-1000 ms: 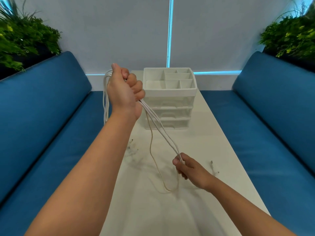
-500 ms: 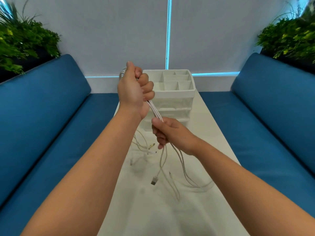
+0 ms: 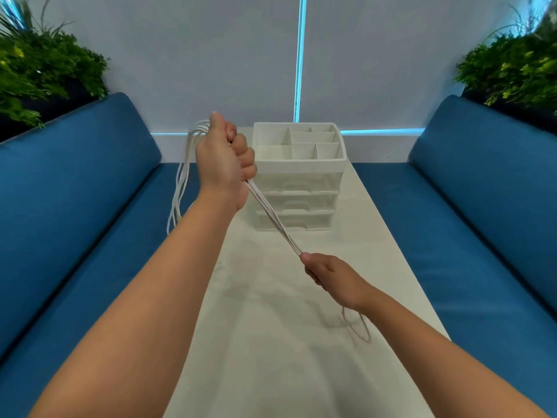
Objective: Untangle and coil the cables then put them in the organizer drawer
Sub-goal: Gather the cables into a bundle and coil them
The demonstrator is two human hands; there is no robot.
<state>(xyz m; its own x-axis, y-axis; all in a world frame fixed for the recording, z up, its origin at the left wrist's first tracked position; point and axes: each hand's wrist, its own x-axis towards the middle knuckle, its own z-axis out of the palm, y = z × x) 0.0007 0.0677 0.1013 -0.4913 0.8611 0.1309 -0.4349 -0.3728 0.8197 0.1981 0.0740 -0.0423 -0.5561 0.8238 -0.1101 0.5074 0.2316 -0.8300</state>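
— What is the left hand (image 3: pixel 223 164) doing?

— It is being held up over the left edge of the white worktop (image 3: pixel 271 342), its fingers (image 3: pixel 245 156) curling into a fist round a bundle of white cables (image 3: pixel 272 220). The thumb is pointing upward along the top of the fist.

— And where are the cables going from there?

— On the far side of the fist they are looping over and hanging down in several strands, beside the left forearm and in front of the blue seat. On the near side they are running taut, down and to the right, straight into the right hand (image 3: pixel 333 276).

— How is the right hand holding them?

— Its fingers are closing round the bundle, with the thumb tip pressing on the strands where they enter the hand. It is sitting low, just above the worktop. Below the wrist a thin loop of cable is trailing out and lying on the worktop.

— Where is the organizer (image 3: pixel 298 176)?

— It is standing at the far end of the worktop, white, with an open divided tray on top and three drawers stacked beneath. All three drawers are sitting pushed in. The taut cables are crossing in front of its lower left corner, apparently without touching it.

— Anything round the sides?

— Blue cushioned benches (image 3: pixel 75 212) are flanking the worktop, and green plants (image 3: pixel 39 67) are showing in both upper corners.
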